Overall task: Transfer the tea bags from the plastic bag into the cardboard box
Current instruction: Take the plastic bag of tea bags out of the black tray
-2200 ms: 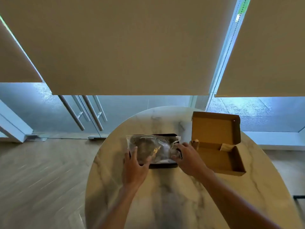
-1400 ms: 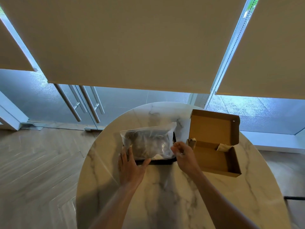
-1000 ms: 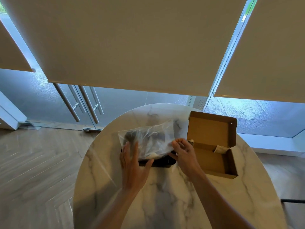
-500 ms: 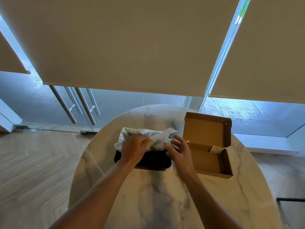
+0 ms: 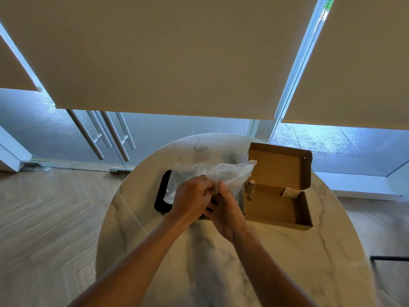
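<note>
Two bare forearms reach forward over the marble table (image 5: 276, 262), and the hands meet just past its middle. The left hand (image 5: 192, 199) has its fingers curled round the near edge of the plastic bag (image 5: 221, 172), gripping it. The right hand (image 5: 225, 210) sits tight against the left, thumb up and pressed to the same edge of the bag, so it pinches the film too; its other fingers are hidden. The bag is crumpled and cloudy, lifted above a black tray (image 5: 162, 196) that shows at its left side; the tea bags inside cannot be made out. Just right of the hands stands the cardboard box (image 5: 276, 209), lid tipped up at the back. Beyond the table hang beige blinds (image 5: 166, 52) over glass doors.
</note>
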A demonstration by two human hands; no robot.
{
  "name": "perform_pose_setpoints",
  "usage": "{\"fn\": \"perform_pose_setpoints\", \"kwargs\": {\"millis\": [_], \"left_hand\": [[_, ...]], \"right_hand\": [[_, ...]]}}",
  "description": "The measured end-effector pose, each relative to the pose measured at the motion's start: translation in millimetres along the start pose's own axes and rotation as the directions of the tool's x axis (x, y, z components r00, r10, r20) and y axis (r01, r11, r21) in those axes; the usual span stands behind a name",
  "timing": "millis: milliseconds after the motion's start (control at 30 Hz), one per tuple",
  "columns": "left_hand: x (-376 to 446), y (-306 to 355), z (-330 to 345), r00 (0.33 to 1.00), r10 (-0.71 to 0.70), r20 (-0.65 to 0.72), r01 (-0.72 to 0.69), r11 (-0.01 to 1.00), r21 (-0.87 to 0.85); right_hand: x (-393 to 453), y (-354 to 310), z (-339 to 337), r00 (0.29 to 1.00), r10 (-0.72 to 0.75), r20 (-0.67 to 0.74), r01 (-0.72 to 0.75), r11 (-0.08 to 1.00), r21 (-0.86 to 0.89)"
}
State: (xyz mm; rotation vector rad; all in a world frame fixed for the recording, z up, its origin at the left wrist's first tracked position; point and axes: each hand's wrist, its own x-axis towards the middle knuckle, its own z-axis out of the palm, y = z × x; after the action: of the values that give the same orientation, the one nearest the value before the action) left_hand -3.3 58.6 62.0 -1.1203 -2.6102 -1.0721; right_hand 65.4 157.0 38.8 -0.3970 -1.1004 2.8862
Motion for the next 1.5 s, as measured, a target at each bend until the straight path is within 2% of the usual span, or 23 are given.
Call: {"fn": "perform_pose_setpoints", "kwargs": {"millis": [100, 167, 300, 333, 400, 467, 533, 600, 667, 733, 800, 900, 967, 1033, 1067, 1200, 1300, 1433, 1500], "left_hand": [[-15, 4, 10, 0.999, 0.038, 0.002, -0.038, 0.999, -0.012], [-21, 3, 13, 0.998, 0.053, 0.027, -0.051, 0.995, -0.084], [-29, 1, 2, 0.973, 0.102, 0.206, -0.043, 0.961, -0.273], [-30, -1, -4, 0.979, 0.084, 0.188, -0.027, 0.958, -0.285], [-28, -15, -19, 0.999, -0.044, -0.002, 0.041, 0.958, -0.285], [-24, -40, -29, 0.958, -0.211, -0.195, 0.167, 0.961, -0.223], [-22, -72, -33, 0.906, -0.359, -0.226, 0.343, 0.933, -0.108], [-26, -104, -27, 0.86, -0.494, -0.126, 0.497, 0.868, -0.013], [-32, -124, -20, 0.817, -0.576, 0.015, 0.576, 0.817, 0.025], [-37, -132, -11, 0.8, -0.588, 0.122, 0.592, 0.806, 0.005], [-38, -131, -7, 0.797, -0.581, 0.163, 0.585, 0.811, 0.028], [-37, -128, -3, 0.805, -0.572, 0.157, 0.565, 0.82, 0.086], [-38, -131, -1, 0.812, -0.569, 0.129, 0.559, 0.822, 0.105], [-39, -134, 0, 0.807, -0.584, 0.092, 0.571, 0.81, 0.134], [-39, -137, 1, 0.804, -0.59, 0.08, 0.576, 0.805, 0.142], [-38, -139, 2, 0.809, -0.582, 0.081, 0.562, 0.807, 0.18], [-35, -135, 0, 0.798, -0.595, 0.095, 0.573, 0.798, 0.189], [-32, -135, -1, 0.794, -0.602, 0.083, 0.578, 0.79, 0.202], [-28, -135, -1, 0.807, -0.586, 0.07, 0.564, 0.8, 0.203]], "right_hand": [[-3, -1, 7, 0.994, -0.106, -0.022, 0.105, 0.993, -0.047], [-7, -4, 11, 0.983, -0.157, -0.095, 0.15, 0.986, -0.078], [-8, -3, 0, 0.939, -0.142, -0.312, 0.111, 0.987, -0.115], [-9, -2, -5, 0.934, -0.121, -0.336, 0.088, 0.99, -0.113], [-15, -3, -14, 0.928, -0.078, -0.364, 0.047, 0.995, -0.092], [-28, -6, -20, 0.927, -0.041, -0.372, 0.016, 0.997, -0.069], [-45, -7, -26, 0.942, -0.018, -0.335, -0.002, 0.998, -0.058], [-64, -3, -32, 0.954, 0.003, -0.299, -0.019, 0.998, -0.052], [-79, 6, -39, 0.954, 0.038, -0.297, -0.051, 0.998, -0.033], [-88, 19, -48, 0.944, 0.11, -0.311, -0.114, 0.993, 0.006], [-95, 30, -52, 0.936, 0.161, -0.314, -0.165, 0.986, 0.012], [-99, 38, -53, 0.924, 0.053, -0.378, -0.128, 0.976, -0.176], [-100, 37, -54, 0.914, -0.15, -0.377, -0.029, 0.903, -0.429], [-98, 35, -56, 0.861, -0.355, -0.365, 0.028, 0.749, -0.662], [-99, 34, -57, 0.841, -0.412, -0.351, 0.03, 0.683, -0.73], [-102, 33, -61, 0.85, -0.515, -0.111, 0.165, 0.461, -0.872], [-102, 35, -70, 0.854, -0.52, -0.016, 0.139, 0.257, -0.956], [-99, 28, -72, 0.899, -0.436, 0.045, 0.15, 0.21, -0.966], [-96, 27, -74, 0.897, -0.442, -0.014, 0.13, 0.293, -0.947]]}}
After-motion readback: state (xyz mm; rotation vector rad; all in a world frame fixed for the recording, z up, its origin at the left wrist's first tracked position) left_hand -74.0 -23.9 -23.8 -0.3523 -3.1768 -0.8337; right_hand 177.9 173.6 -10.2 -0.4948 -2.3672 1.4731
